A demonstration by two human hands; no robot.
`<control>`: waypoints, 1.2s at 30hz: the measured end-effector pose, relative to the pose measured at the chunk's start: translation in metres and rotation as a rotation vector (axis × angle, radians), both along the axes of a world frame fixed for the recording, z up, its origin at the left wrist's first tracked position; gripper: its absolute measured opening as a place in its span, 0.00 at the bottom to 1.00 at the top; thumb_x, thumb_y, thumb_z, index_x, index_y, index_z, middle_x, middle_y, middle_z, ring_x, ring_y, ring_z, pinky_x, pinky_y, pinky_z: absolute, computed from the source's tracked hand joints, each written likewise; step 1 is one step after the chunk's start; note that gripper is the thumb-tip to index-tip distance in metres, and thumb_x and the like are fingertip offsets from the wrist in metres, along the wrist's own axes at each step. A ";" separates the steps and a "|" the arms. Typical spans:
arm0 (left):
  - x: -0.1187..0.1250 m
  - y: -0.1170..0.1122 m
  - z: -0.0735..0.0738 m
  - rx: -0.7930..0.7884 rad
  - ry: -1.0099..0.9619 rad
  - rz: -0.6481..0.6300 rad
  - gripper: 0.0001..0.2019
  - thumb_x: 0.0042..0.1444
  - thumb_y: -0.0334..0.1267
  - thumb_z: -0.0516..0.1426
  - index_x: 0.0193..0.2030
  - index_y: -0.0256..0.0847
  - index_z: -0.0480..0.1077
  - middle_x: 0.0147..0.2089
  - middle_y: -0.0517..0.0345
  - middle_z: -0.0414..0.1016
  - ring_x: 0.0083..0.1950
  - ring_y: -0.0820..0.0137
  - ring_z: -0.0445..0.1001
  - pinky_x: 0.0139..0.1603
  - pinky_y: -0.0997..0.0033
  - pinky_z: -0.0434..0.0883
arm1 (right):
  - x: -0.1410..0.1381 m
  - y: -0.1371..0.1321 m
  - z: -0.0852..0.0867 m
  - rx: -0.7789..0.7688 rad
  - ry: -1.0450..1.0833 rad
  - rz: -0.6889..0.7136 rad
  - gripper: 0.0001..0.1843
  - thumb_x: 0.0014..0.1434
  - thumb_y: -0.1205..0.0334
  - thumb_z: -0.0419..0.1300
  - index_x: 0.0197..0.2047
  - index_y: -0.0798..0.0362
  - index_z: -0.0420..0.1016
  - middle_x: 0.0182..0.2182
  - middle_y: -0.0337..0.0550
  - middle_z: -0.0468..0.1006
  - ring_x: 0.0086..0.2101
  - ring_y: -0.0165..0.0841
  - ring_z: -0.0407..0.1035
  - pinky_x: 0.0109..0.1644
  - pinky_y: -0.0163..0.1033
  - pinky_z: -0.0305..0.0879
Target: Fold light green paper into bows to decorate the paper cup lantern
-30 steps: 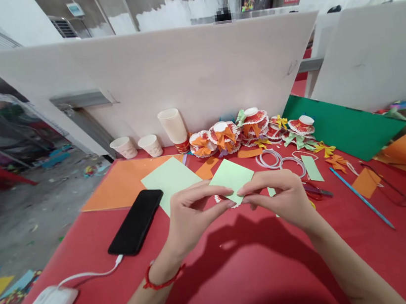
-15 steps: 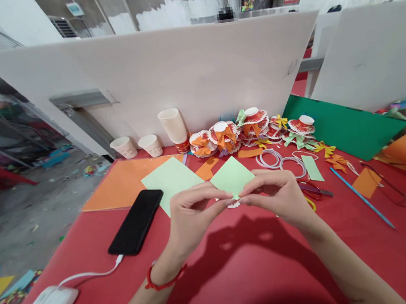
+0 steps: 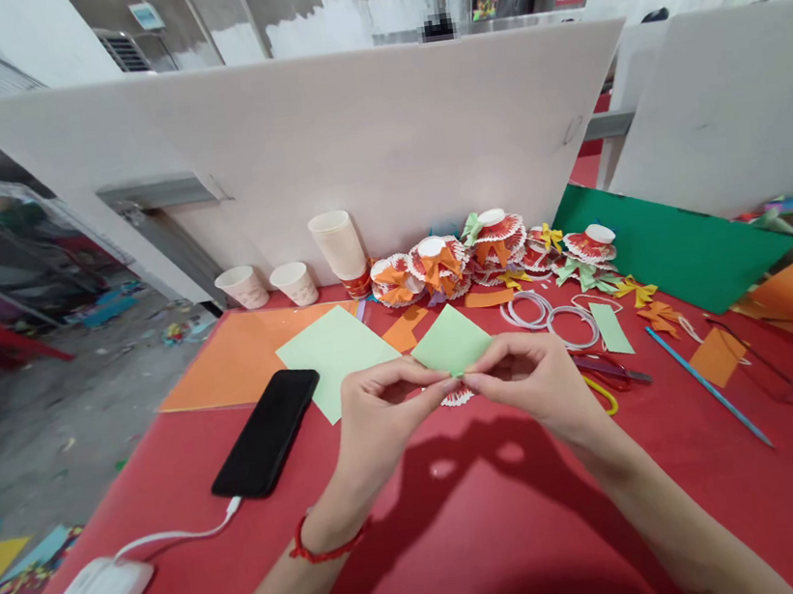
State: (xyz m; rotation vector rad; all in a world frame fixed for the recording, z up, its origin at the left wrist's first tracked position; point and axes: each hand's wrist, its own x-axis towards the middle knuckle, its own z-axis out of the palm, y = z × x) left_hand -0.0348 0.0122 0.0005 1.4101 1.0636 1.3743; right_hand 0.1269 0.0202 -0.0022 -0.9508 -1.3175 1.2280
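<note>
A black rectangular phone lies on the red table. Beside it, the left hand pinches the near corner of a pale green square paper, held between both hands; the right hand pinches that corner too. Farther right lies a slender blue stick.

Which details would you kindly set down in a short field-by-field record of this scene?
Surface: red table
Left-hand grip: finger and thumb pinching the near part of the light green paper
Right-hand grip: pinching the same paper, close beside the left
Left wrist: red bracelet
Person's left: black phone with white cable plugged in; larger pale green sheet overlapping an orange sheet
Person's right: scissors, blue stick
Far side: frilled red-and-white pieces, before a white board
</note>
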 end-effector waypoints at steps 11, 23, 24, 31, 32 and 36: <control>0.004 -0.002 -0.001 -0.044 -0.014 0.040 0.05 0.40 0.31 0.68 0.20 0.41 0.77 0.21 0.59 0.79 0.25 0.69 0.77 0.29 0.71 0.75 | -0.003 -0.002 -0.001 -0.011 0.014 -0.051 0.05 0.40 0.67 0.68 0.20 0.53 0.74 0.19 0.40 0.80 0.23 0.32 0.75 0.27 0.34 0.73; 0.005 -0.002 -0.002 -0.086 -0.048 0.021 0.05 0.40 0.30 0.67 0.20 0.40 0.76 0.22 0.59 0.79 0.26 0.70 0.77 0.30 0.73 0.76 | -0.003 -0.003 0.000 0.022 -0.060 -0.090 0.06 0.40 0.66 0.66 0.19 0.53 0.73 0.18 0.39 0.78 0.21 0.30 0.72 0.26 0.34 0.71; 0.005 -0.002 -0.002 -0.089 -0.051 0.022 0.05 0.40 0.30 0.67 0.20 0.40 0.76 0.22 0.59 0.79 0.26 0.69 0.77 0.31 0.72 0.76 | -0.004 -0.004 0.000 0.023 -0.068 -0.099 0.06 0.40 0.66 0.66 0.18 0.53 0.72 0.17 0.38 0.77 0.21 0.30 0.72 0.25 0.33 0.70; 0.007 0.000 -0.003 -0.088 -0.073 0.022 0.07 0.38 0.30 0.68 0.18 0.39 0.74 0.21 0.59 0.78 0.25 0.70 0.76 0.30 0.72 0.75 | -0.005 -0.004 0.001 0.028 -0.086 -0.101 0.08 0.41 0.65 0.65 0.18 0.53 0.69 0.17 0.38 0.76 0.21 0.30 0.71 0.26 0.34 0.69; 0.007 0.000 -0.003 -0.090 -0.073 0.021 0.07 0.38 0.30 0.68 0.18 0.39 0.74 0.21 0.59 0.78 0.25 0.70 0.76 0.30 0.72 0.75 | -0.005 -0.004 0.001 0.029 -0.087 -0.097 0.08 0.41 0.65 0.65 0.18 0.52 0.69 0.17 0.38 0.76 0.21 0.30 0.71 0.26 0.34 0.69; 0.007 -0.001 -0.004 -0.082 -0.057 0.029 0.07 0.38 0.29 0.67 0.18 0.38 0.73 0.21 0.59 0.77 0.25 0.71 0.76 0.29 0.74 0.74 | -0.005 -0.005 0.000 0.048 -0.099 -0.092 0.08 0.42 0.65 0.64 0.18 0.52 0.67 0.17 0.38 0.75 0.21 0.31 0.71 0.26 0.35 0.69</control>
